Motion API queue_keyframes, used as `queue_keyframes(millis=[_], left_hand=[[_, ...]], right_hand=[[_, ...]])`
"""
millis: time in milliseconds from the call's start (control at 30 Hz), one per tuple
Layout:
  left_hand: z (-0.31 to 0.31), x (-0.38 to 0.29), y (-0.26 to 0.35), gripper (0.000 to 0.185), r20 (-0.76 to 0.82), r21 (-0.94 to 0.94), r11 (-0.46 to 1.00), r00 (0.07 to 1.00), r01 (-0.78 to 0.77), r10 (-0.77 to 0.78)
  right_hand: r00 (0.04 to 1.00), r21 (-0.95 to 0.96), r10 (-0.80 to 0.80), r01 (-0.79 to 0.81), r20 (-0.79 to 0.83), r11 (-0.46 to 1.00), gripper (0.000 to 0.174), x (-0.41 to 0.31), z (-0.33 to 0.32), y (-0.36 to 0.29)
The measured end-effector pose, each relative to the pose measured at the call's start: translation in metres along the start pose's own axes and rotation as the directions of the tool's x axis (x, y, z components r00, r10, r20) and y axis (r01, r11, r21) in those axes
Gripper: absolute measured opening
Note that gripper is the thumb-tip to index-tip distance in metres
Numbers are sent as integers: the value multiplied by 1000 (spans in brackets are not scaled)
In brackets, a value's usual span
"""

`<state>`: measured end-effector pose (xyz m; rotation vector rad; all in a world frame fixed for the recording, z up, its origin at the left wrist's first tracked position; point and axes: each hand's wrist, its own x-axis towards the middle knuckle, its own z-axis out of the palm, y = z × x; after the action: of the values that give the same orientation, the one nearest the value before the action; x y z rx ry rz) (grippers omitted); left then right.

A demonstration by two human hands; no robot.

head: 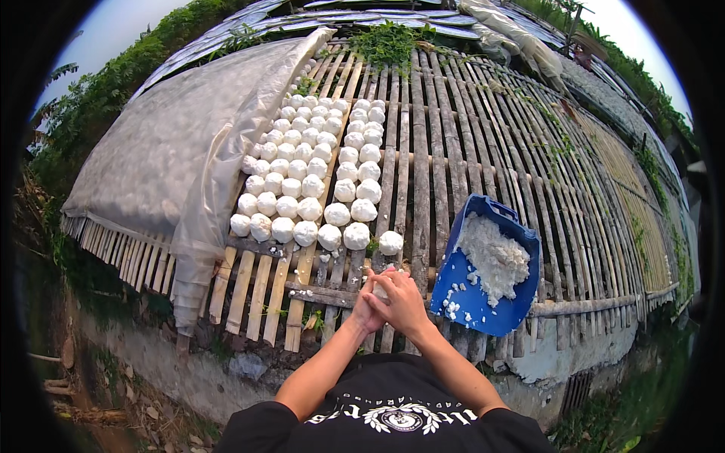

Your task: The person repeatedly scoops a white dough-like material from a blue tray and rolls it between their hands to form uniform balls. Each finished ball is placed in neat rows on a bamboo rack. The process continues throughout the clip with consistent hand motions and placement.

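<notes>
My left hand (367,308) and my right hand (403,300) are cupped together around a lump of white crumbly material (380,290), most of it hidden by the fingers. Just beyond them a single white ball (391,243) rests on the bamboo slat rack (422,187). Rows of similar rough white balls (313,186) cover the slats ahead and to the left. To the right of my hands lies a blue plastic container (481,320), its open side up, holding a heap of the white crumbly mass (495,257) and loose crumbs.
Translucent plastic sheeting (164,130) covers the rack's left part, its rolled edge beside the balls. Gaps run between the slats. A green plant (385,42) grows at the far side. Below the near edge stands a concrete wall (198,374). Round pale sheets (362,17) lie beyond.
</notes>
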<state>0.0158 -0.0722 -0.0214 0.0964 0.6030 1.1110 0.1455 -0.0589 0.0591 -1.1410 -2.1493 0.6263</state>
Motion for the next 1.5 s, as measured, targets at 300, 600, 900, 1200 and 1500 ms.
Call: queue_keyframes(millis=[300,600,900,1200,1500], left_hand=[[-30,-23,-6,55,-102,-45,946,940,321,-324],[-27,-16,22,48,-324,318,948,941,9,100],[-14,-28,19,30,-349,481,877,917,-1,193],[49,32,-32,56,78,915,386,990,-118,116],[48,66,-47,60,190,925,300,968,-233,166]], right_hand=[[918,155,113,-184,380,971,72,-45,3,20],[972,-151,222,-210,71,966,65,28,48,74],[918,-105,63,-113,-391,988,49,-17,-23,96],[298,-78,702,-942,-647,328,130,-62,-73,204],[562,-345,477,-813,-676,469,81,-80,-26,215]])
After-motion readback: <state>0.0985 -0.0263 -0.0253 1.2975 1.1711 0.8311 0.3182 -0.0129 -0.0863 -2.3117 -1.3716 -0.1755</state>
